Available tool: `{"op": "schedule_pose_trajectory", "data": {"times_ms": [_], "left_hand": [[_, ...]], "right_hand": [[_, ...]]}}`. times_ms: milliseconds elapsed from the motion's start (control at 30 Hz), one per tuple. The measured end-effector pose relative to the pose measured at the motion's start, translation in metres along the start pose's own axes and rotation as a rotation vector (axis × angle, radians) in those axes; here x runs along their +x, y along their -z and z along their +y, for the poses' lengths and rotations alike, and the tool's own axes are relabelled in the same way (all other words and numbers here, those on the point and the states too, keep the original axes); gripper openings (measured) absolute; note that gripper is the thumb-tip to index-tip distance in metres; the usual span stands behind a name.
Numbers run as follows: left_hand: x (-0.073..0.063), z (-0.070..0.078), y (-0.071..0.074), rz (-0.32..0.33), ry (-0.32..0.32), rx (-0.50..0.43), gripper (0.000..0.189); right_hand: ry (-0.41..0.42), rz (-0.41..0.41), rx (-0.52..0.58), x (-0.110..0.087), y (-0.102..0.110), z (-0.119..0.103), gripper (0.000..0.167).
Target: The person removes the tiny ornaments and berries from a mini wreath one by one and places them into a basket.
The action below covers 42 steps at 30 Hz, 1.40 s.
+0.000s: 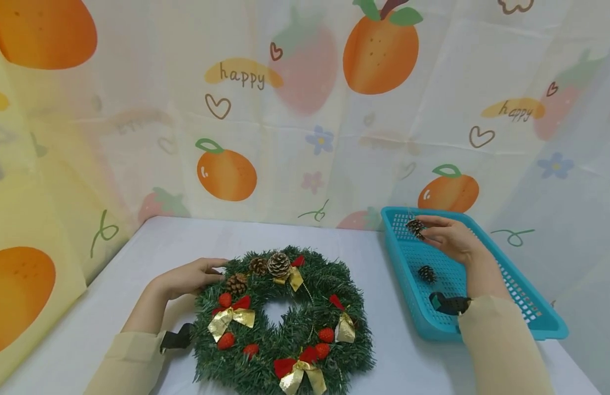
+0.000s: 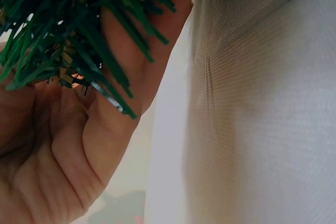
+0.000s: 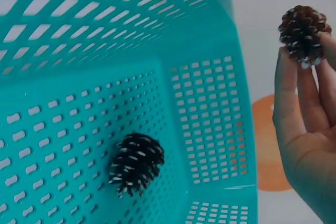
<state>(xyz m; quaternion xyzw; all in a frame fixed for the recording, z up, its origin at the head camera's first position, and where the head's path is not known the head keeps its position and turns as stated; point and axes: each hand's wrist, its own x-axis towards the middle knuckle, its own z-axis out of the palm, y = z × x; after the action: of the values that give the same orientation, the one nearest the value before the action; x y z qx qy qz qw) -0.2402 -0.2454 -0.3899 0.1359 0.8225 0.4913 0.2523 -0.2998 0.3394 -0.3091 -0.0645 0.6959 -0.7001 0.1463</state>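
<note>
A green wreath [image 1: 351,285] lies on the white table, trimmed with red-and-gold bows, red berries and several pine cones at its upper left. My left hand [image 1: 192,277] grips the wreath's upper left edge; in the left wrist view green needles [image 2: 68,35] hide part of its fingers. Above the blue basket, my right hand [image 1: 450,238] pinches a small brown pine cone [image 1: 415,228] between thumb and fingers. The right wrist view shows whitish tips on this held cone [image 3: 303,35]. Another pine cone [image 3: 136,163] lies on the basket floor, below the right hand.
The blue perforated basket [image 1: 401,285] stands at the right of the table, its raised rim around the loose cone. White tabletop [image 1: 369,249] lies between wreath and basket. A fruit-printed curtain [image 1: 305,142] hangs behind the table and along its left side.
</note>
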Motion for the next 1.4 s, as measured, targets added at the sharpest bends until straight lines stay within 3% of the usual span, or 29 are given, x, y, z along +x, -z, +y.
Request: {"op": "schedule_pose_trajectory", "data": {"times_ms": [400,600,933,1133,1400], "left_hand": [[-0.001,-0.001,0.0,0.002,-0.008,0.001,0.059],[-0.001,-0.003,0.0,0.003,-0.009,-0.005,0.06],[-0.001,-0.003,0.0,0.005,-0.012,-0.009,0.059],[0.0,-0.003,0.0,0.006,-0.011,-0.006,0.06],[0.0,-0.003,-0.001,0.013,0.007,-0.009,0.06]], "right_hand": [[-0.124,0.047,-0.129,0.004,0.004,0.012,0.027],[-0.167,0.064,-0.185,0.005,0.003,0.014,0.038],[-0.185,0.077,-0.268,0.004,0.001,0.013,0.055],[-0.17,0.061,-0.25,0.002,0.001,0.012,0.067],[-0.146,0.044,-0.211,0.001,0.0,0.011,0.066]]}}
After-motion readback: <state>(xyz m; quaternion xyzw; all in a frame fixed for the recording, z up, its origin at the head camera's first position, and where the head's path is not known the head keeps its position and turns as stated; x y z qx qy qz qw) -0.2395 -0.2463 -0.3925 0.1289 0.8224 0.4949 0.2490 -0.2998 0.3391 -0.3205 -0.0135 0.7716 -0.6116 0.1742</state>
